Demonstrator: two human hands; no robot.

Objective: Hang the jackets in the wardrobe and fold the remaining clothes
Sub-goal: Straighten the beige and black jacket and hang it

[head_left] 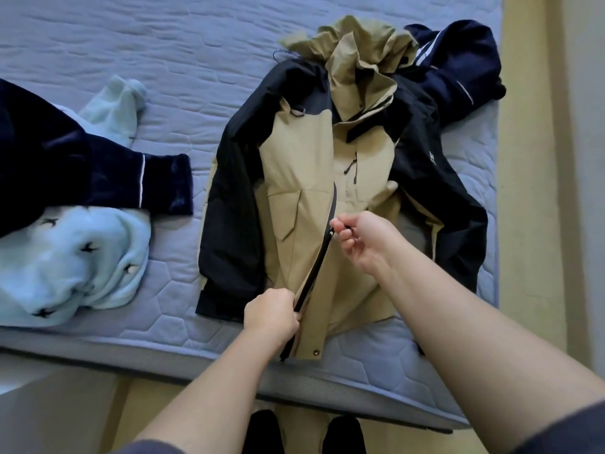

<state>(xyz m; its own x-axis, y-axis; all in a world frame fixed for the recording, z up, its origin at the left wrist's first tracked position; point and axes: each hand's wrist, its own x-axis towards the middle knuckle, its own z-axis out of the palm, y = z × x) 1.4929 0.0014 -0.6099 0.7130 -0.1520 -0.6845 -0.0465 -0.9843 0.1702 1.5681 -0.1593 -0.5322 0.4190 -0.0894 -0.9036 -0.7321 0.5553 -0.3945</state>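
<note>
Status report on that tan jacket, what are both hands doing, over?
Left-hand grip on lower zip edge. Right-hand grip pinching zip pull, mid-front. Tan jacket flat on mattress. Nothing blocking.

Both forearms reach forward; left hand (271, 312) clenched, right hand (363, 239) with fingers (342, 223) pinching.

No legible text; small pale mark (432, 157) on jacket (294, 165) black sleeve, too blurred.

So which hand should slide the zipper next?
The right hand, probably: it pinches the zipper pull midway up the jacket, while the left hand only grips the front edge near the hem.
</note>
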